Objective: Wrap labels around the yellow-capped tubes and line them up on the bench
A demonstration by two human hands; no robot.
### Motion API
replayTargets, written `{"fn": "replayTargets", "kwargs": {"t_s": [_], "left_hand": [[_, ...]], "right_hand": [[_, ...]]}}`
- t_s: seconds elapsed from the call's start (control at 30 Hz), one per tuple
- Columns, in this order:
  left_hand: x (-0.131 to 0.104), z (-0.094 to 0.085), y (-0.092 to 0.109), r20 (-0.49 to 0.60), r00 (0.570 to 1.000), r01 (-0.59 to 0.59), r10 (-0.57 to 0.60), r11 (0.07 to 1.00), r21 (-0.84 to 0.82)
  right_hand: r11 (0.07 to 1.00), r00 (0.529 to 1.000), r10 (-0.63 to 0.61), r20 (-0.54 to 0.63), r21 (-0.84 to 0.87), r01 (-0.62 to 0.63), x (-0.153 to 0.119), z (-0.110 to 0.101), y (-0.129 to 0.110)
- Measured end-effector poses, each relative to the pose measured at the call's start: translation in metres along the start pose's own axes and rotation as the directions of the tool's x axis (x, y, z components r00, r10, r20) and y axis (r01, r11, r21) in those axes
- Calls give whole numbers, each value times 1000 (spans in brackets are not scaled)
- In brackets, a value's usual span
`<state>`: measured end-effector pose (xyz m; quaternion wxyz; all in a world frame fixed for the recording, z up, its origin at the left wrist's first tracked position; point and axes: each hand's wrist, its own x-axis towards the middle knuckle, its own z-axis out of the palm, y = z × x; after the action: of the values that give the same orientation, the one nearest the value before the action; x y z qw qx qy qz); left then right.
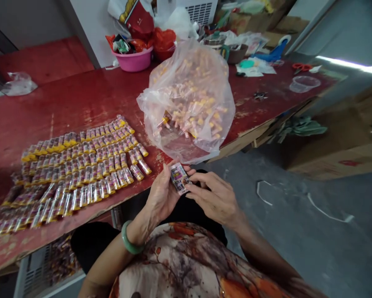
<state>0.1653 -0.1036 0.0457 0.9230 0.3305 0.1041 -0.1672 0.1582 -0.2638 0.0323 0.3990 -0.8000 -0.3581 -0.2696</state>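
A small printed card, or a thin stack of them (180, 179), lies in my left hand (161, 194), with the thumb along its left edge and the fingers behind it. From the other side, my right hand (215, 198) has its fingertips closed on the card's right edge. Just beyond my hands is a clear plastic bag (186, 153) of many small pieces with yellow ends. To the left, several rows of small wrapped tubes with yellow ends (89, 159) lie side by side on the red table (111, 93).
At the back stand a pink basin (134, 60) and a glass jar (215, 39). A blue tape dispenser (274, 51), red scissors (301, 67) and a clear plastic tub (304, 84) lie at the right. Below the table is a crate (33, 273); cardboard boxes (337, 157) stand on the right.
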Motion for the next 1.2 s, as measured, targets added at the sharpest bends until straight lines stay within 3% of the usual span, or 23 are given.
{"fn": "replayTargets", "kwargs": {"t_s": [0.17, 0.27, 0.33, 0.43, 0.57, 0.67, 0.8, 0.93, 1.03, 1.1, 1.2], "left_hand": [[1, -2, -1, 3, 998, 60, -60, 998, -29], [4, -7, -4, -4, 994, 108, -109, 993, -41], [7, -9, -6, -4, 990, 143, -143, 989, -49], [12, -11, -11, 27, 984, 180, -178, 981, -73], [17, -12, -13, 72, 976, 209, -206, 977, -48], [17, -14, -12, 130, 972, 184, -194, 980, 81], [14, -17, -12, 176, 973, 106, -147, 969, 224], [14, -17, -13, 149, 977, 115, -150, 968, 224], [16, -15, -15, 100, 987, 108, -126, 980, 170], [15, -13, -17, 42, 996, 71, -77, 988, 138], [12, -11, -21, -28, 1000, 3, 1, 991, 131]], "right_hand": [[996, 995, -90, 30, -13, 91, 0, 10, 7], [993, 995, -102, 24, 63, 100, 1, 12, 10], [986, 998, -48, 28, 161, 43, 2, 12, 12], [936, 990, 130, 48, 324, -138, 2, 11, 11], [827, 940, 332, 74, 456, -328, 0, 11, 10], [707, 888, 448, 103, 568, -422, -1, 12, 15], [524, 801, 581, 146, 685, -505, -1, 13, 22], [420, 741, 648, 176, 729, -541, -3, 16, 26], [469, 750, 639, 174, 684, -559, -4, 18, 26], [591, 796, 582, 167, 585, -556, -3, 19, 23], [774, 889, 440, 123, 450, -446, 0, 20, 18]]}}
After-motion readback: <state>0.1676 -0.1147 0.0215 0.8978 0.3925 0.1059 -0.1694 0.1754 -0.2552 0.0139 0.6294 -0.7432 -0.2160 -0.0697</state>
